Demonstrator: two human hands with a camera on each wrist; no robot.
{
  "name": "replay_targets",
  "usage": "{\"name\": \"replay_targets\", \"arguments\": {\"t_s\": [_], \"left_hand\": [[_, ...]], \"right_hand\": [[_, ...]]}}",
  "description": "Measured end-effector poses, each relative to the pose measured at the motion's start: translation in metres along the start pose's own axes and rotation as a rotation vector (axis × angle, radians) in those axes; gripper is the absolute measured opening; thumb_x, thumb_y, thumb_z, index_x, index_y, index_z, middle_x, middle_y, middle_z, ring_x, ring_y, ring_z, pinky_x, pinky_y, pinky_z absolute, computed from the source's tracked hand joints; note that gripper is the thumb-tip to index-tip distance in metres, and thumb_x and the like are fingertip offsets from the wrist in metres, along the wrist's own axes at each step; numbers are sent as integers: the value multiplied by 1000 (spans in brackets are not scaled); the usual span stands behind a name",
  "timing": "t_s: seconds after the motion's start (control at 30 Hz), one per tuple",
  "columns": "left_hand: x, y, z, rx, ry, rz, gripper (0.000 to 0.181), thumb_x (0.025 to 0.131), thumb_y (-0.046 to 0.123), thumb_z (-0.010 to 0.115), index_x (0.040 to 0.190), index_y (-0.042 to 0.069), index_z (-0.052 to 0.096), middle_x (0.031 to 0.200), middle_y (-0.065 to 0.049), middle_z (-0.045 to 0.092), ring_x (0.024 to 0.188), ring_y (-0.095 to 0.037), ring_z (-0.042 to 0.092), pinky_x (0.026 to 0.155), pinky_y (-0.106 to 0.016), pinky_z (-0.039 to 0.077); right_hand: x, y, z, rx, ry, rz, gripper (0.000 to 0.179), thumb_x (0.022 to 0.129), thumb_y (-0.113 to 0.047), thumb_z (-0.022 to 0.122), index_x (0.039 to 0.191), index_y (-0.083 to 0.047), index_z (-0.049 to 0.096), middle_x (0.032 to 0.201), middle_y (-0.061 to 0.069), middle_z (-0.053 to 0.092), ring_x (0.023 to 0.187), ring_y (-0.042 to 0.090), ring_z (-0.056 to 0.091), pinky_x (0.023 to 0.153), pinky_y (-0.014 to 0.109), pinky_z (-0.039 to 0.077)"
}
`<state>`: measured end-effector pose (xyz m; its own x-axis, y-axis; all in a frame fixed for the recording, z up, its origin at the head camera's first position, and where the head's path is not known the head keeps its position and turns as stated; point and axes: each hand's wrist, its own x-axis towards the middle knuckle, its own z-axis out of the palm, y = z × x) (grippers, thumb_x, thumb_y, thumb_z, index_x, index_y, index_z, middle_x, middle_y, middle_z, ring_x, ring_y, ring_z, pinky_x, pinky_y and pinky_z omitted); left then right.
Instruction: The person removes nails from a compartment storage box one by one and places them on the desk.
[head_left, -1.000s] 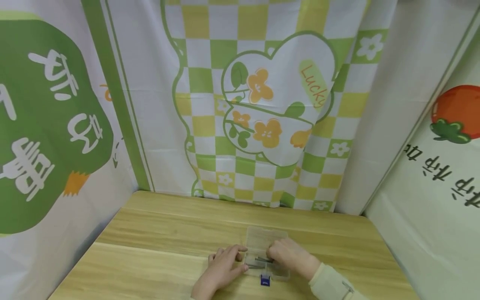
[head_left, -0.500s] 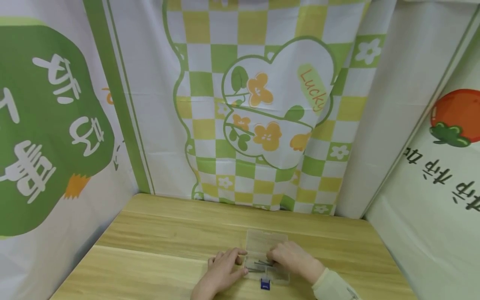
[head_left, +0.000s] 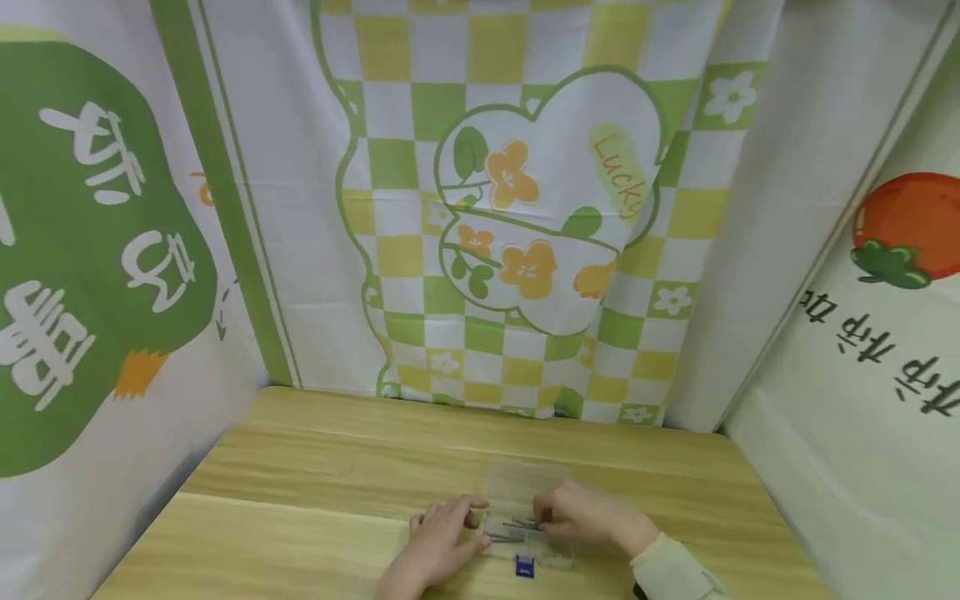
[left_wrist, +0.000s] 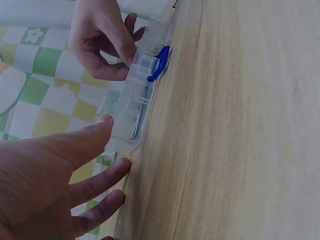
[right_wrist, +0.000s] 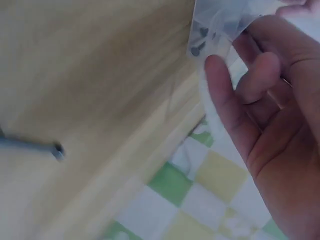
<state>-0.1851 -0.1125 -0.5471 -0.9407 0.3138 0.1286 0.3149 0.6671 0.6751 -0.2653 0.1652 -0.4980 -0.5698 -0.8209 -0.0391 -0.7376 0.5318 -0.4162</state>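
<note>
A clear plastic compartment box (head_left: 560, 560) lies on the table with its clear lid (head_left: 517, 482) folded back and a blue latch (head_left: 524, 567) at the front. Thin grey metal pieces, nail- or screw-like (head_left: 517, 525), lie inside; flat round heads (right_wrist: 196, 51) show through the wall in the right wrist view. My left hand (head_left: 438, 542) rests at the box's left end, thumb and index fingertip at its edge, other fingers loosely extended. My right hand (head_left: 588, 514) reaches into the box, thumb and finger bent close together. Its fingertips are hidden, so I cannot tell whether they pinch a piece.
The wooden table (head_left: 315, 467) runs back to a green and yellow checked curtain (head_left: 502, 250), with printed cloths on both sides. A blurred metal rod with a dark end (right_wrist: 35, 146) lies on the tabletop in the right wrist view.
My right hand has shifted a little over the box, and its thumb now shows lower, below the fingers. My left hand stays at the box's left edge. The head view shifts slightly.
</note>
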Motion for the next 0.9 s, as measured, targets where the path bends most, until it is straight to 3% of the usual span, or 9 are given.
{"name": "replay_targets", "arguments": {"t_s": [0.1, 0.23, 0.33, 0.43, 0.57, 0.7, 0.83, 0.9], "left_hand": [[-12, -4, -14, -7, -17, -24, 51, 97, 41, 75, 141, 19, 60, 113, 6, 68, 106, -23, 52, 94, -70, 32], [-48, -23, -50, 8, 74, -182, 51, 97, 38, 76, 142, 19, 60, 115, 6, 68, 108, -25, 53, 95, -73, 30], [-72, -34, -68, 25, 130, -297, 51, 97, 38, 76, 142, 20, 60, 116, 7, 68, 111, -28, 54, 98, -73, 29], [-87, -40, -78, 39, 158, -348, 52, 98, 38, 75, 144, 20, 58, 117, 7, 68, 113, -30, 54, 98, -74, 29], [-95, -37, -80, 23, 181, -340, 52, 98, 38, 75, 144, 21, 58, 118, 6, 68, 114, -29, 54, 99, -72, 28], [-101, -32, -77, 15, 194, -349, 51, 98, 37, 76, 143, 21, 59, 117, 7, 68, 112, -26, 54, 100, -71, 28], [-106, -31, -75, 20, 202, -363, 51, 97, 36, 76, 143, 22, 60, 116, 8, 68, 112, -25, 54, 100, -72, 29], [-107, -31, -73, 22, 208, -362, 51, 97, 36, 77, 143, 22, 60, 116, 8, 68, 113, -26, 54, 100, -72, 29]], "right_hand": [[7, -8, 10, 210, 101, 44, 3, 97, -14, 74, 99, -16, 74, 91, -14, 69, 77, -1, 59, 71, 22, 53], [60, -29, 20, 559, 195, 44, 16, 100, -19, 70, 108, -5, 73, 99, -5, 70, 62, 7, 58, 57, 30, 55], [90, -44, 23, 800, 176, 48, 25, 104, -20, 67, 116, 2, 70, 103, -2, 69, 52, 12, 55, 48, 33, 49], [106, -54, 25, 978, 135, 24, 26, 104, -16, 65, 118, 6, 67, 93, -4, 68, 49, 9, 50, 49, 28, 47], [104, -58, 23, 1231, 117, -10, 14, 105, -12, 61, 111, -1, 67, 88, -5, 67, 44, 2, 39, 50, 22, 47], [88, -54, 21, 1437, 85, 44, 12, 107, -15, 59, 115, -9, 64, 71, -9, 57, 43, -2, 36, 51, 19, 45], [70, -43, 17, 1445, 69, 120, 25, 108, -17, 58, 128, -3, 59, 72, -8, 53, 45, -2, 37, 54, 18, 46], [61, -36, 13, 1380, 60, 142, 21, 109, -17, 57, 122, -2, 61, 88, -4, 61, 46, -2, 37, 55, 18, 47]]}}
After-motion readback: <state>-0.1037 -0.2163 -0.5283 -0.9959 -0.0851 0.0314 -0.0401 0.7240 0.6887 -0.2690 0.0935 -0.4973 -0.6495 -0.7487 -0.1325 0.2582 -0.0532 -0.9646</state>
